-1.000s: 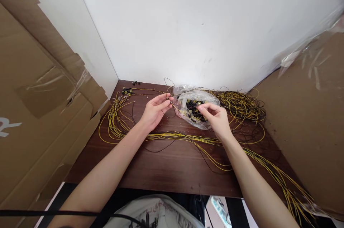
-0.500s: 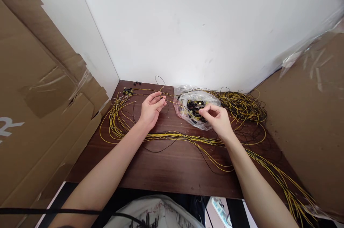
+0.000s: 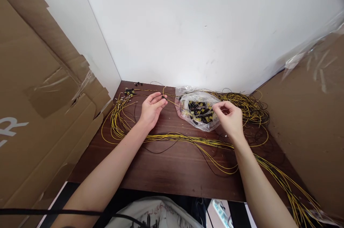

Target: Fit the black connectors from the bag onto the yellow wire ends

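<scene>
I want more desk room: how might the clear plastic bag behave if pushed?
The clear plastic bag would probably crumple, looking thin and wrinkled. The small parts inside would likely shift and might spill, since they lie loose and the bag looks open.

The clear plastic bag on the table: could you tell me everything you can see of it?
The clear plastic bag sits open-mouthed on the dark brown tabletop, before the white wall. Its thin film is wrinkled, with a reddish tint at left. Small black and yellow parts lie inside. The right hand is at its right edge; whether it touches is unclear.
</scene>
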Demonstrator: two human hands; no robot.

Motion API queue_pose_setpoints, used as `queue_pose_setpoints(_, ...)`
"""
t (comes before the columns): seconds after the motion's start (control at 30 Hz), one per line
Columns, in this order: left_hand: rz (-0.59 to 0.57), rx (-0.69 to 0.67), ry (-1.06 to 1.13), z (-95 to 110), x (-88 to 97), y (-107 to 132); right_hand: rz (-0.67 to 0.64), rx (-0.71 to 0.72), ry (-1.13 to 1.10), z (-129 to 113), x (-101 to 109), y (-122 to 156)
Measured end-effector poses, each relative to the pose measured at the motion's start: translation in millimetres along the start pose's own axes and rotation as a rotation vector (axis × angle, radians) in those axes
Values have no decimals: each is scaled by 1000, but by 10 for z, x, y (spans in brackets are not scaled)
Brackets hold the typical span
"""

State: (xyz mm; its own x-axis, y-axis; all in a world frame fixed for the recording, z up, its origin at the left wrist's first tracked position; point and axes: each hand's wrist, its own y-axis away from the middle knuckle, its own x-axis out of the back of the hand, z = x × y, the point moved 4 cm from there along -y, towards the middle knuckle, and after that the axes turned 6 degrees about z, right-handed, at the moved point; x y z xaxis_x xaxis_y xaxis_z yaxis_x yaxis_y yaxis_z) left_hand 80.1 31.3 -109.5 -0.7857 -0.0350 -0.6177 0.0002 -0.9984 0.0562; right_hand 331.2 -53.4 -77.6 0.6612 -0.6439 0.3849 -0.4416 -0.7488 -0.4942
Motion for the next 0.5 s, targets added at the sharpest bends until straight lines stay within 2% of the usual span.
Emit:
queue_pose_setpoints(0.1,-10,28,-4,-44,-28,32,-86,95,5,-83,-101,53)
queue_pose_setpoints(0.3,-50,67,-32,-84,-73,87,-345,205,-34,-243,-388,252)
queue_pose_setpoints(0.5,-165,46,-137,-115,-149,165,-379,259,-41,-320,-488,365)
